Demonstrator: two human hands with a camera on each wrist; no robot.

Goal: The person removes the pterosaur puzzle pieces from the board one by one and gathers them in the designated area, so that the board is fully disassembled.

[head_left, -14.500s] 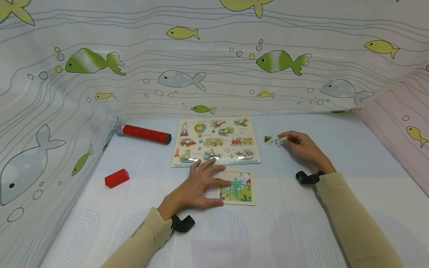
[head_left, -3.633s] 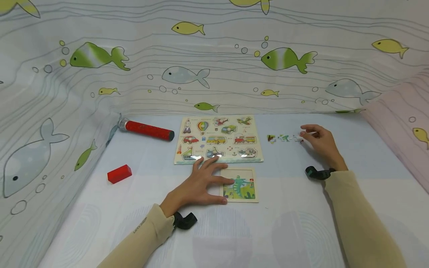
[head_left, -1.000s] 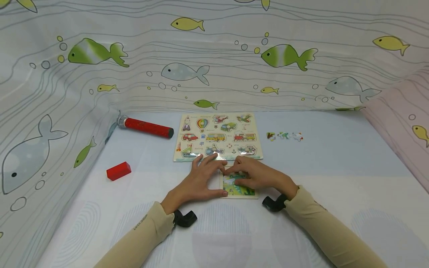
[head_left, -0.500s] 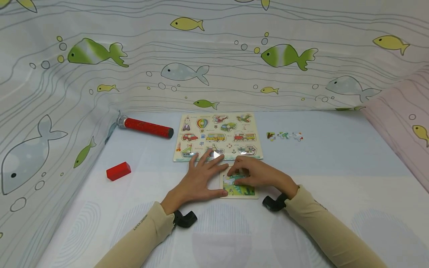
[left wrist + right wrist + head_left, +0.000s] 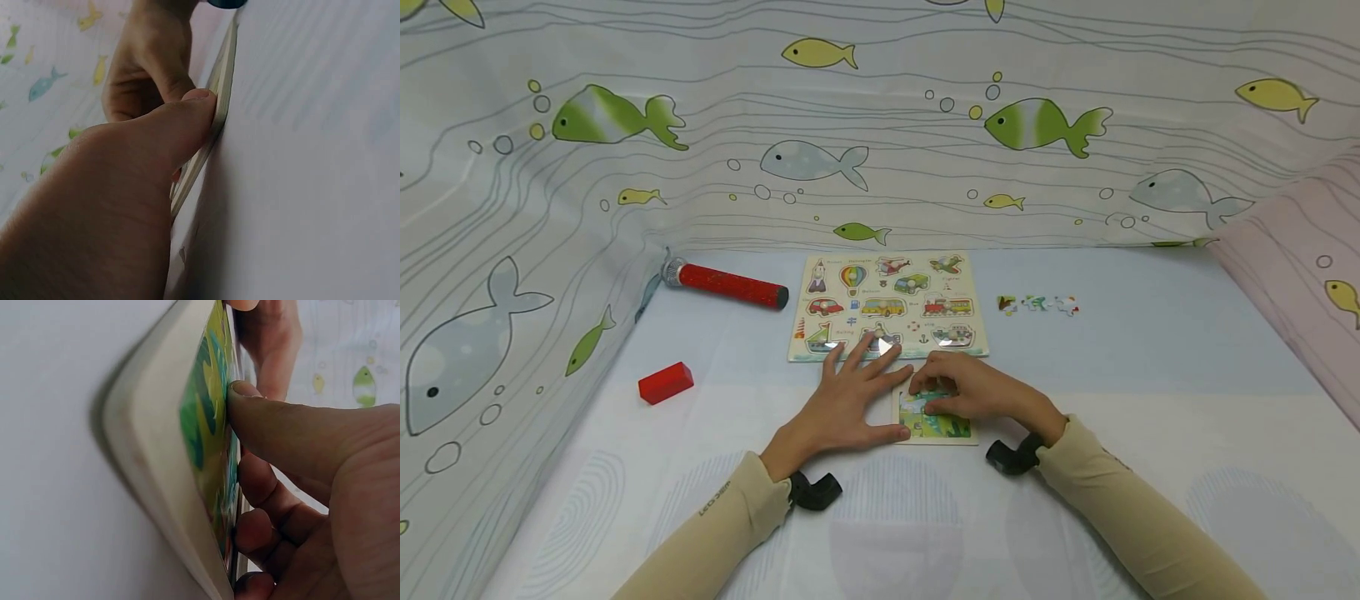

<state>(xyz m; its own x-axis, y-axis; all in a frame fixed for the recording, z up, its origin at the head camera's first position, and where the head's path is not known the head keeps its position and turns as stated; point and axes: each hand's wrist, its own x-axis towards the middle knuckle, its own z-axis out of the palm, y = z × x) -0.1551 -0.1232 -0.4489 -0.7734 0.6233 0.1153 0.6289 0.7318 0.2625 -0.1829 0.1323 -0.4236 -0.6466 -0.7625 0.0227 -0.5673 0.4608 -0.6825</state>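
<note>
A small framed jigsaw puzzle (image 5: pixel 936 427) with a green dinosaur scene lies flat before me. My left hand (image 5: pixel 842 408) is spread at its left side, the thumb resting on the frame edge (image 5: pixel 224 87) in the left wrist view. Over the puzzle's upper part is my right hand (image 5: pixel 981 387), fingers bent. In the right wrist view its thumb (image 5: pixel 275 419) and bent fingertips touch the picture; whether they pinch a piece is hidden. Three loose jigsaw pieces (image 5: pixel 1036 304) lie in a row to the right.
Behind the puzzle lies a larger vehicle peg board (image 5: pixel 887 307), partly under my left fingertips. A red cylinder (image 5: pixel 730 286) with a silver end and a red block (image 5: pixel 666 383) lie to the left. Fish-printed cloth (image 5: pixel 925 167) stands around the back and sides.
A third piece has joined the row since the earliest frame. My right hand has come from the row onto the puzzle; lately its fingertips shifted slightly right, and my left fingers spread wider.
</note>
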